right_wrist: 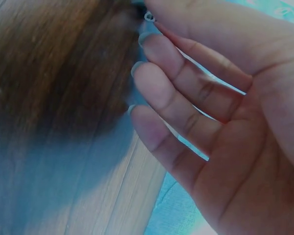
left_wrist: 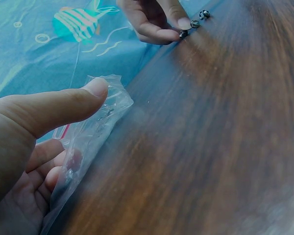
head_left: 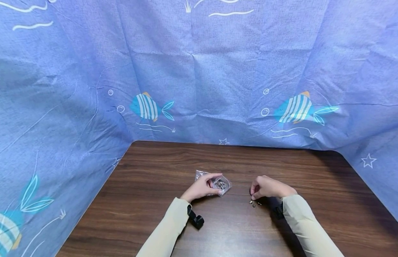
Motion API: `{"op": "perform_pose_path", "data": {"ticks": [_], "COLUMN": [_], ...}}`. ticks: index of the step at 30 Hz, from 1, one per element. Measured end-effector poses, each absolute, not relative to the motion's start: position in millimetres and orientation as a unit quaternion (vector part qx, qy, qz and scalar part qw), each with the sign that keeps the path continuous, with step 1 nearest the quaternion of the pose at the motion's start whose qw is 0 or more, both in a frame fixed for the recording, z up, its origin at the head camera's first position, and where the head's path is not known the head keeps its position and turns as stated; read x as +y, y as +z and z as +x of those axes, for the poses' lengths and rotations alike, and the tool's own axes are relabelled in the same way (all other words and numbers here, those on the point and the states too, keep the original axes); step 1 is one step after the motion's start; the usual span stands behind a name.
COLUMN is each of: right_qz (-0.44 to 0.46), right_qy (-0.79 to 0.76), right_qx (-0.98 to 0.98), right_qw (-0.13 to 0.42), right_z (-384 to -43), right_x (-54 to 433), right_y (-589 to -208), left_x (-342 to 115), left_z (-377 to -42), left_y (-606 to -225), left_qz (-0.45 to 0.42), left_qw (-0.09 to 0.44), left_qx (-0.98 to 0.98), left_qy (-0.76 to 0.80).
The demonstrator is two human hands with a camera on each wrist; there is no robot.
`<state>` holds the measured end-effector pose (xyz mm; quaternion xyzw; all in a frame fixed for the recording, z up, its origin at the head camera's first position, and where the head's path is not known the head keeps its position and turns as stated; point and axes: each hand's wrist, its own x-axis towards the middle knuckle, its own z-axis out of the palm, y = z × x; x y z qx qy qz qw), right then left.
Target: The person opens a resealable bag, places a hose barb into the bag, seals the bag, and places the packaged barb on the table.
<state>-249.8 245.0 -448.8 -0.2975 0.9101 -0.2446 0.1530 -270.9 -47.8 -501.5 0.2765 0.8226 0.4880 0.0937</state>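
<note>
My left hand [head_left: 203, 185] holds a clear plastic zip bag [head_left: 227, 181] between thumb and fingers, its mouth spread toward the right. Small metal pieces [head_left: 221, 185] lie inside it. In the left wrist view the thumb presses along the bag [left_wrist: 100, 115], and a red seal line shows. To the right, my right hand [head_left: 269, 187] pinches a small dark metal charm [left_wrist: 183, 34] at the tabletop between thumb and forefinger. A tiny ring [right_wrist: 149, 17] on it shows at the fingertips in the right wrist view. Two similar charms [head_left: 254, 205] [head_left: 259, 203] lie beside the fingertips.
The hands work over a brown wood-grain table [head_left: 154, 171]. Blue cloth [head_left: 218, 78] printed with striped fish hangs behind it and along both sides. A black wrist strap with a camera [head_left: 196, 219] is on the left wrist.
</note>
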Motion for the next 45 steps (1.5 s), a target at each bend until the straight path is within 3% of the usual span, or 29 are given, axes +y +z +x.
{"op": "perform_pose_path", "data": {"ticks": [27, 41, 45], "right_qz": [-0.307, -0.320, -0.319], "right_qy": [-0.233, -0.225, -0.227], "right_qx": [0.911, 0.912, 0.913], "right_qw": [0.149, 0.120, 0.116], "right_z": [-247, -253, -255], "right_x": [246, 243, 239], "right_y": [-448, -447, -446], "left_x": [-51, -49, -49], "left_z": [-272, -272, -262], "left_y": [-504, -505, -487], "left_qz": [0.277, 0.270, 0.277], "left_qw": [0.096, 0.094, 0.098], "left_qx": [0.830, 0.825, 0.820], "left_qy": [0.475, 0.487, 0.492]}}
